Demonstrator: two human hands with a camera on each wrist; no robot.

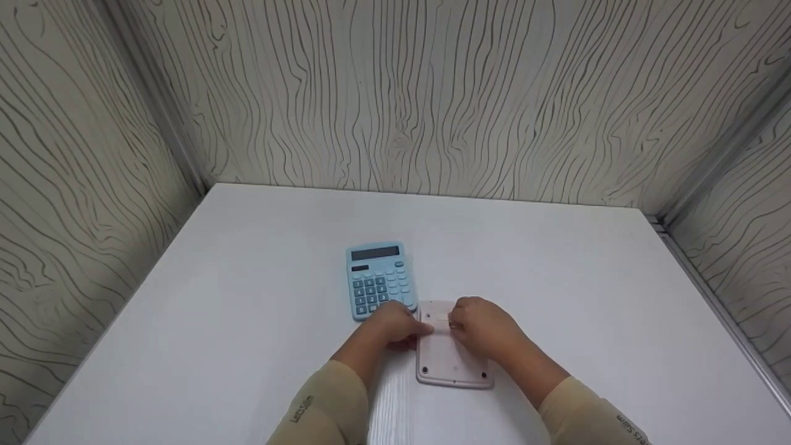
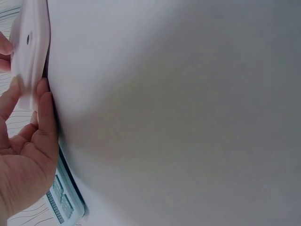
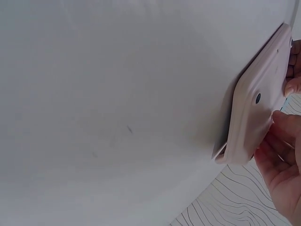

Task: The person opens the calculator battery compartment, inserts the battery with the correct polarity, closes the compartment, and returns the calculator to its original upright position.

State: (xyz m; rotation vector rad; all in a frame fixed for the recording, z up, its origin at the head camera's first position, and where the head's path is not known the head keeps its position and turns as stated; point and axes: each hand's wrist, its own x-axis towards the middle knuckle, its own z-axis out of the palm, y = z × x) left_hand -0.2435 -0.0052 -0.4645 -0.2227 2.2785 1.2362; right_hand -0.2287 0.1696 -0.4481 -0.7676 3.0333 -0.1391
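A pale pink calculator (image 1: 454,358) lies face down on the white table, its back with dark round feet showing. My left hand (image 1: 395,322) pinches its left edge, thumb on the back and fingers along the side, as the left wrist view shows. Over its upper right part, my right hand (image 1: 485,326) has curled fingers and thumb against the back, beside a small rectangular outline. In the right wrist view the thumb (image 3: 282,120) meets the pink back; what lies between these fingertips is hidden. A light blue calculator (image 1: 377,272) lies face up just beyond my left hand, its lower keys partly covered.
The white table (image 1: 247,278) reaches back to a wood-grain patterned wall (image 1: 401,99). Similar panels stand at both sides, with a metal strip (image 1: 729,315) along the right edge.
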